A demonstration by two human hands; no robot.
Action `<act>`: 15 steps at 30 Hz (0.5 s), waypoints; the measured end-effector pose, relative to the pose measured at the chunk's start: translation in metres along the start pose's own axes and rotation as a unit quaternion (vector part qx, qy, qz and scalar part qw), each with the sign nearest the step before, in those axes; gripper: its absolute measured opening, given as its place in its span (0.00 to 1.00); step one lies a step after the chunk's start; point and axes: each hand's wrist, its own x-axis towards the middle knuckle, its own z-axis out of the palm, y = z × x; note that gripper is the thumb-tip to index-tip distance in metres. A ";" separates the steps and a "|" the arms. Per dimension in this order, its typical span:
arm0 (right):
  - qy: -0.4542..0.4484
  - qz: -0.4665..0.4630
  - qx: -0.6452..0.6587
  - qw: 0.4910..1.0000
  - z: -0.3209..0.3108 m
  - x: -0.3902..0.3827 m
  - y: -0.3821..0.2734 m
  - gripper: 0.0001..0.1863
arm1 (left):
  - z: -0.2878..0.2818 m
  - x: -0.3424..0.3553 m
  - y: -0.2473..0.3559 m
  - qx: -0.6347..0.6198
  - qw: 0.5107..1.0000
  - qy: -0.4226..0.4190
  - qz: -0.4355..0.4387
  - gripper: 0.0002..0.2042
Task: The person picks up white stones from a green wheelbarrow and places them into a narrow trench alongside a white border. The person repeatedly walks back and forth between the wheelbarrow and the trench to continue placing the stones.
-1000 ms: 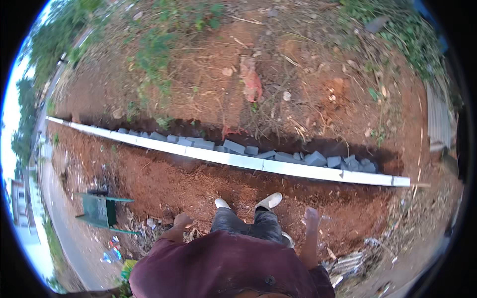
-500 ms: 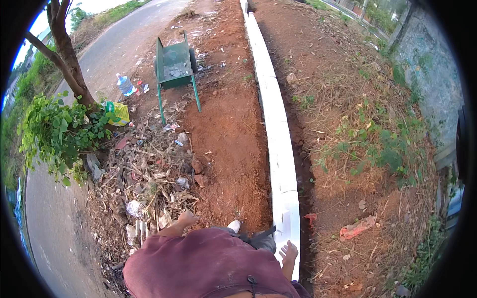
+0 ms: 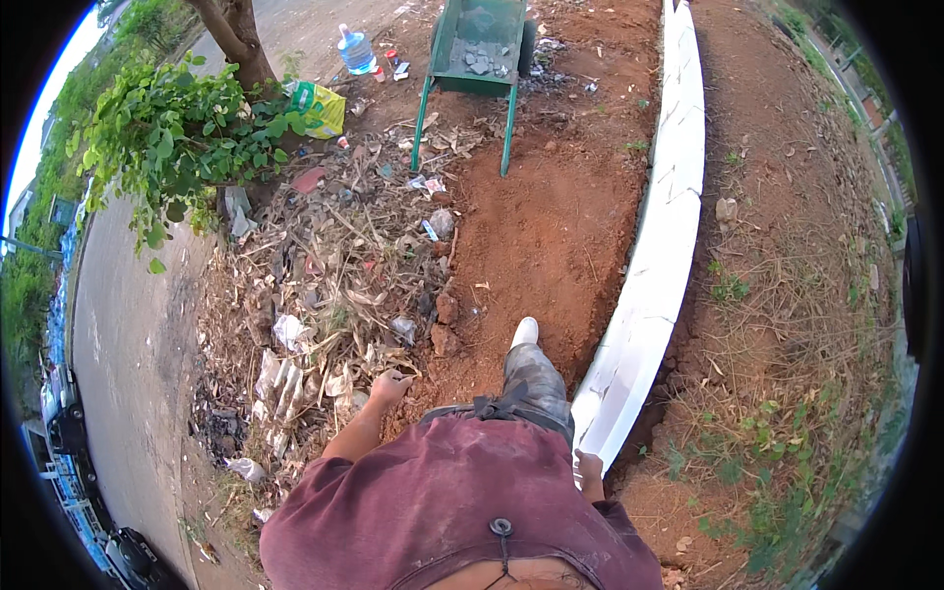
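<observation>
My left hand (image 3: 391, 386) hangs over the litter-strewn ground, left of my body. Its fingers are curled closed, and whatever may be in them is too small to make out. Beside the low white wall (image 3: 657, 246), my right hand (image 3: 588, 465) is down near its closest end. The fingers there are partly hidden and too indistinct to read; I cannot tell whether they touch the wall. One foot in a white shoe (image 3: 526, 332) is forward on the red soil between wall and litter.
Ahead stands a green wheelbarrow (image 3: 480, 79) holding grey rubble. Left of it are a blue water jug (image 3: 355, 51), a yellow-green sack (image 3: 320, 106) and a leafy tree (image 3: 187, 138). Dry leaves and plastic litter (image 3: 324, 285) line the path. A paved road (image 3: 138, 324) runs at far left.
I have moved forward; the wheelbarrow and jug are closer. The white shoe has come forward. My right hand, fingers spread before, is now lower and partly hidden. My left hand stays closed.
</observation>
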 end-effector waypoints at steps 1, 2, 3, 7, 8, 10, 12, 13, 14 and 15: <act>-0.018 -0.004 -0.027 0.999 0.002 0.006 -0.048 0.18 | -0.007 0.009 0.005 0.007 1.000 0.022 -0.009 0.26; -0.011 -0.009 -0.036 0.999 0.006 0.013 -0.098 0.16 | -0.011 0.014 0.005 0.013 0.999 0.042 -0.018 0.25; 0.003 -0.032 -0.039 0.999 0.004 0.031 -0.144 0.13 | -0.009 0.017 0.020 0.017 0.997 0.063 -0.037 0.24; 0.021 -0.238 -0.124 0.963 0.018 0.051 -0.372 0.18 | 0.009 0.041 0.037 -0.057 0.998 0.002 -0.035 0.22; 0.091 -0.327 -0.154 0.928 0.012 0.086 -0.420 0.24 | 0.009 0.059 0.062 -0.033 0.998 -0.047 -0.018 0.22; 0.112 -0.429 -0.152 0.883 0.027 0.102 -0.532 0.20 | 0.015 0.092 0.082 0.001 0.994 -0.111 -0.012 0.23; 0.072 -0.452 -0.154 0.876 0.093 0.012 -0.647 0.23 | 0.039 0.121 0.045 -0.005 0.992 -0.101 -0.071 0.23; 0.059 -0.453 -0.140 0.879 0.097 0.015 -0.684 0.23 | 0.044 0.151 0.051 -0.006 0.992 -0.104 -0.073 0.24; 0.067 -0.492 -0.080 0.864 0.103 0.044 -0.711 0.22 | 0.043 0.184 0.073 -0.007 0.992 -0.108 -0.066 0.24; 0.063 -0.503 -0.080 0.858 0.129 0.052 -0.748 0.23 | 0.034 0.227 0.091 -0.027 0.993 -0.086 -0.074 0.24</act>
